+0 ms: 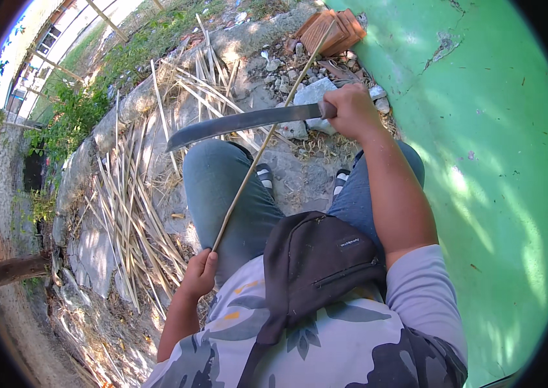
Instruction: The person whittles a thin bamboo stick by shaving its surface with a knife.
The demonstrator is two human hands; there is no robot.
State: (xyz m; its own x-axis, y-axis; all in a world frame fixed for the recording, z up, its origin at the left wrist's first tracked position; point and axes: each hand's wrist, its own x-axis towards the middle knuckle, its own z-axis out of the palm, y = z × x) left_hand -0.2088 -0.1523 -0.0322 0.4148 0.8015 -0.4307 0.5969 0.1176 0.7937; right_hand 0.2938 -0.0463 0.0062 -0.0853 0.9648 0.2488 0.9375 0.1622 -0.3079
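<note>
My right hand [354,111] is wrapped round the handle of a machete [248,121], its dark curved blade pointing left above my knees. Between thumb and fingers, my left hand [200,271] grips the lower end of a long thin bamboo strip [243,186]. That strip slants up and away to the right over my left thigh. The blade crosses it partway along; whether the two touch, I cannot tell. A dark sling bag [319,258] rests across my lap, over my jeans.
Many loose bamboo strips [133,213] are heaped on the stony ground at the left. Stacked orange tiles [333,33] and rubble [313,97] lie ahead. A green painted floor [494,161] stretches along the right. Leafy plants [76,119] grow beyond a stone edge.
</note>
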